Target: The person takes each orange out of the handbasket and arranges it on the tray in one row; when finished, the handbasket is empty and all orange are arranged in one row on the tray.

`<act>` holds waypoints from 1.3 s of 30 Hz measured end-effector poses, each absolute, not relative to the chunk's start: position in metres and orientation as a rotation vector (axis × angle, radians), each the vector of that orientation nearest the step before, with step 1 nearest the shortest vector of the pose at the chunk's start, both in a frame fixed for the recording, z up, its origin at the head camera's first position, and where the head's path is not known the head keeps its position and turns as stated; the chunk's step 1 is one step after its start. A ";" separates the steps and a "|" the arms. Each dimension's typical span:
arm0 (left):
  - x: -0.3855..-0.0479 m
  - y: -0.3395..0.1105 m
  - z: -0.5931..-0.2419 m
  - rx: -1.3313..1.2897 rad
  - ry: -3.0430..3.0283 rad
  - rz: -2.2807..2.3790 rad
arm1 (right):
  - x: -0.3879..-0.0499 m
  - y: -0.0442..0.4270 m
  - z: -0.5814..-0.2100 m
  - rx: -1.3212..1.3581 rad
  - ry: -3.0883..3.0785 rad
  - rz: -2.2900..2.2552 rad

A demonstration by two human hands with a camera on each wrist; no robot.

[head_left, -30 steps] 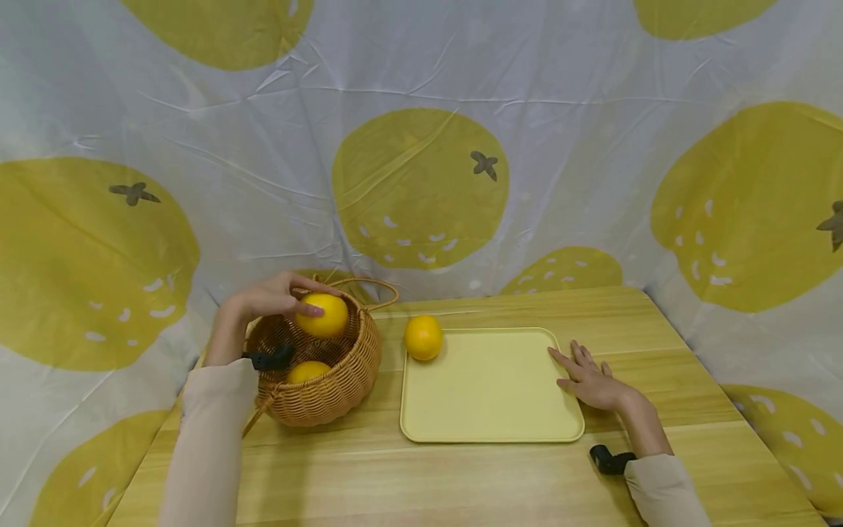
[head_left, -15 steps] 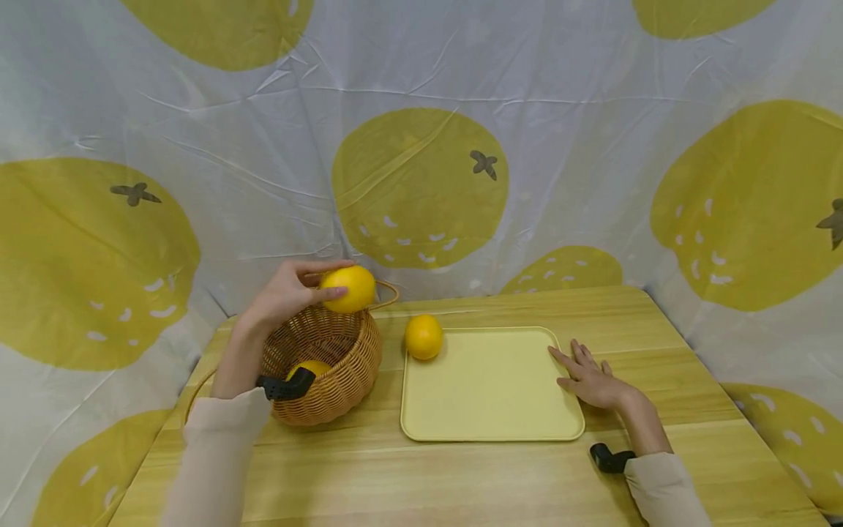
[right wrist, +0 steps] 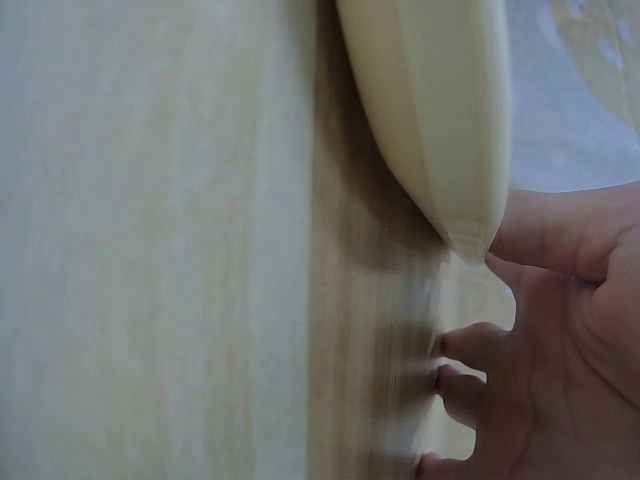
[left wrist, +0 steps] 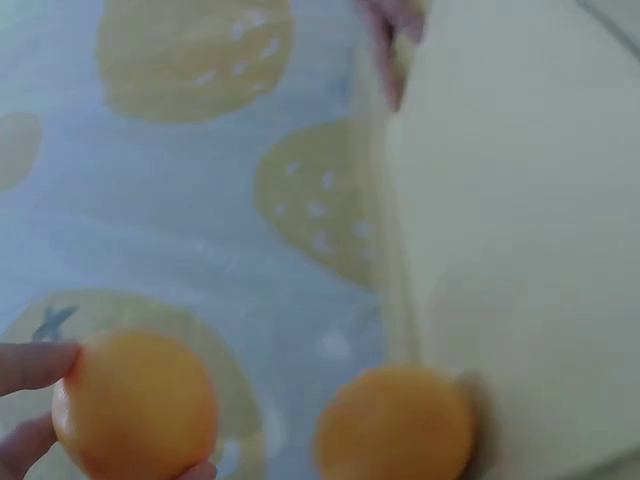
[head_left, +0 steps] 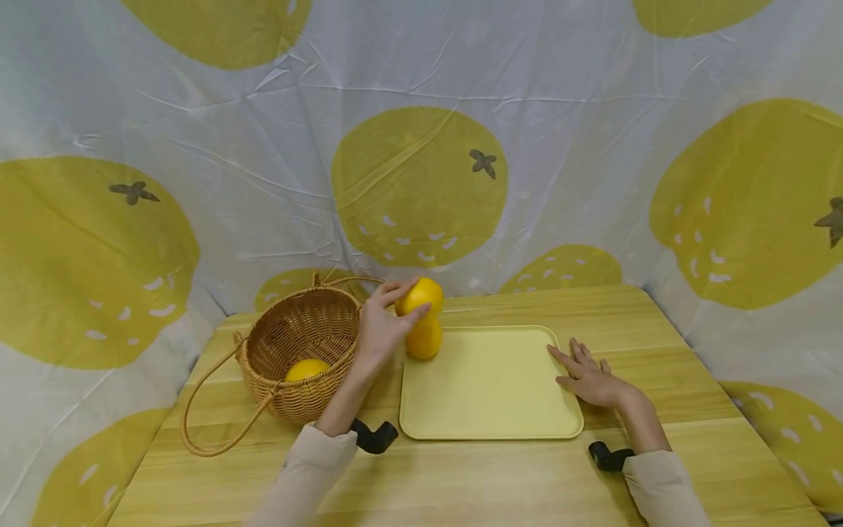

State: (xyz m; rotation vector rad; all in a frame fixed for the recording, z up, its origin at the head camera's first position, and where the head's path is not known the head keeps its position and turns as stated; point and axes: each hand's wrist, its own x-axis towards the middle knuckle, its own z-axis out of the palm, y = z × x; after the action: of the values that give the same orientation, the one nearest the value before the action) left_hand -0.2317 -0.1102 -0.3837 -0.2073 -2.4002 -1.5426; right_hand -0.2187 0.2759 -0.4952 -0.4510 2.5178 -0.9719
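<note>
My left hand (head_left: 382, 328) grips an orange (head_left: 424, 293) between thumb and fingers, in the air above the far left corner of the pale yellow tray (head_left: 494, 388). Just below it in the head view, partly covered, a second orange (head_left: 424, 345) rests at that corner. The left wrist view has the held orange (left wrist: 140, 405) at lower left, apart from the resting one (left wrist: 395, 425). With fingers spread, my right hand (head_left: 596, 384) lies at the tray's right edge. In the right wrist view its thumb (right wrist: 550, 230) touches the tray's rim (right wrist: 475, 120).
A wicker basket (head_left: 299, 406) stands left of the tray, one orange (head_left: 306, 369) inside. Its looped handle (head_left: 197, 448) hangs over the near left side. Behind the wooden table (head_left: 461, 483) hangs a fruit-print cloth (head_left: 263, 139).
My left hand has lifted the orange out of the basket and carried it right, over the tray's far left corner. My right hand has stayed at the tray's edge.
</note>
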 end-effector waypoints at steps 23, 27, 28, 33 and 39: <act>-0.234 -0.003 -0.474 -0.169 -2.493 -1.294 | -0.218 0.279 -0.493 -0.445 2.514 -0.975; -0.230 -0.003 -0.478 -0.144 -2.556 -1.230 | -0.218 0.278 -0.493 -0.448 2.505 -0.974; -0.229 -0.004 -0.478 -0.147 -2.574 -1.207 | -0.218 0.277 -0.493 -0.448 2.503 -0.975; -0.221 -0.008 -0.475 -0.211 -2.656 -1.051 | -0.218 0.275 -0.494 -0.447 2.505 -0.970; -0.218 -0.009 -0.474 -0.243 -2.664 -0.921 | -0.218 0.276 -0.493 -0.450 2.511 -0.967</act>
State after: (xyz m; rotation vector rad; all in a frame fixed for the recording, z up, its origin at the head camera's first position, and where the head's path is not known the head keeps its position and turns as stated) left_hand -0.2175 -0.0089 -0.4741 -0.2427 -2.6643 -0.9208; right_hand -0.2175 0.2762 -0.4931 -0.4498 2.5108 -0.9673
